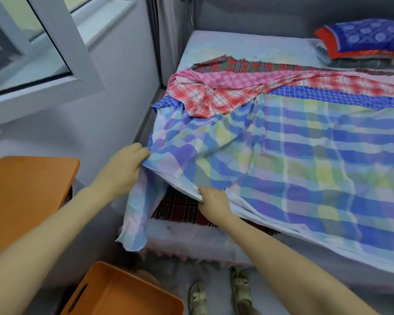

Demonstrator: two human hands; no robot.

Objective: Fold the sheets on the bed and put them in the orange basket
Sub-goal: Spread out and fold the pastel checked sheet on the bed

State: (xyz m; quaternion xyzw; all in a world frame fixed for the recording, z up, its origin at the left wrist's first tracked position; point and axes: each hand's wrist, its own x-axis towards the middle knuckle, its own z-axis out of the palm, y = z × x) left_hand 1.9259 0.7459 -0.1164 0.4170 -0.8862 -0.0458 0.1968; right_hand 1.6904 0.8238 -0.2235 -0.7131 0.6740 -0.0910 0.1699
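The orange basket [125,298] stands on the floor at the bottom of the view, below the near left corner of the bed [237,45], with nothing in the part that shows. Just right of it are two feet in sandals [240,289]. Left of the bed stands an orange flat-topped thing [25,196]; whether it is a stool or a lid I cannot tell.

At the near left corner, the left hand [121,169] grips a bunched edge of the pastel checked sheet [305,167], and a flap of it hangs down over the bed's side. The right hand [214,202] pinches the near hem of the same sheet, lifting it off a dark red plaid cloth [180,208].

The sheet covers the near half of the bed. Beyond it lie a blue checked sheet [328,95], a red and white checked sheet [214,96], a pink checked sheet [237,79] and a red and green plaid sheet [232,64], rumpled and overlapping. At the far right corner sits a stack of folded cloths [362,42].
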